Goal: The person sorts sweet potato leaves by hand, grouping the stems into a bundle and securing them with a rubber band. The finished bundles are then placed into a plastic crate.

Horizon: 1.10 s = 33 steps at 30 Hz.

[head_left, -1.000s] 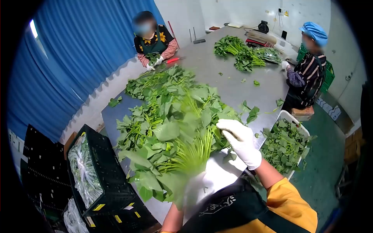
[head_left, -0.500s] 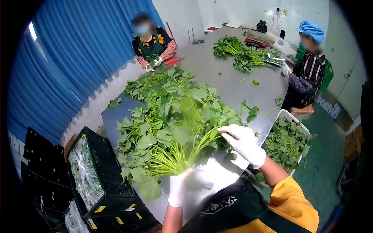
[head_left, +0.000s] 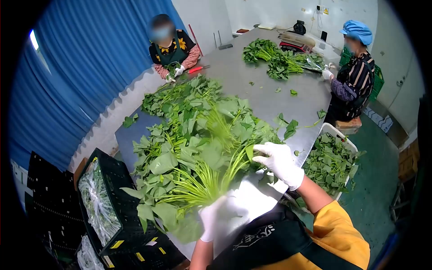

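Note:
My left hand [head_left: 210,220], in a white glove, is closed around the lower ends of a bunch of leafy green stems [head_left: 195,185]. The stems fan out upward from it, and broad leaves hang down on its left. My right hand [head_left: 282,166], gloved in white as well, is on the right side of the bunch. Its fingers are bent, with the tips at a green leaf [head_left: 249,153] on a stem; the grip itself is partly hidden. Beyond both hands a large heap of the same greens [head_left: 180,121] covers the near part of the metal table [head_left: 234,85].
A white basket of greens [head_left: 330,164] stands at the table's right. Black crates [head_left: 130,198] with plastic-wrapped greens are stacked on the left. Two co-workers sit at the far left and right edges, handling greens. A red-handled tool [head_left: 196,70] lies near one.
My left hand has tilted slightly and the bunch's leaves have swung a little to the left. My right hand stays beside the stems. The right co-worker's hands have shifted at the greens.

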Each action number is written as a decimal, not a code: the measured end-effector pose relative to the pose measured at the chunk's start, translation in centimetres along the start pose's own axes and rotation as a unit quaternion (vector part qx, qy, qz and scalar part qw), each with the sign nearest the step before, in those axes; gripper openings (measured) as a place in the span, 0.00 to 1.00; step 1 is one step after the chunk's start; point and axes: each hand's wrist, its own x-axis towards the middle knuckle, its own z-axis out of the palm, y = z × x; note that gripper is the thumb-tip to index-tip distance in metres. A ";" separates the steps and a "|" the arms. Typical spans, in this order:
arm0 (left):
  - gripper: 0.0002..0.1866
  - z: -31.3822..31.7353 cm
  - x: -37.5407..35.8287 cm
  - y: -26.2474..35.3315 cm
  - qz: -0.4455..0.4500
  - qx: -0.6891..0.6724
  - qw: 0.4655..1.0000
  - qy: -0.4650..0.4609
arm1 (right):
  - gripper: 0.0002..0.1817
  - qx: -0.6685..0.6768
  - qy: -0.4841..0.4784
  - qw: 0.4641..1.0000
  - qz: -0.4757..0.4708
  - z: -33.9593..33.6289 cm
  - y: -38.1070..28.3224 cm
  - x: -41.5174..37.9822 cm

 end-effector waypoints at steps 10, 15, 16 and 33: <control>0.15 -1.8 0.1 0.2 0.039 0.214 0.968 -0.129 | 0.18 0.049 -0.129 0.988 0.074 0.1 -0.3 1.1; 0.15 -2.3 0.3 0.0 0.040 0.206 0.968 -0.137 | 0.15 0.032 -0.035 0.998 -0.044 1.7 0.5 0.8; 0.15 -2.4 0.3 0.0 0.039 0.207 0.968 -0.139 | 0.15 0.032 -0.036 0.998 -0.044 1.6 0.3 0.9; 0.14 -5.0 3.1 -1.3 0.076 0.033 0.990 -0.111 | 0.15 -0.232 0.155 0.954 0.108 -2.7 6.9 0.4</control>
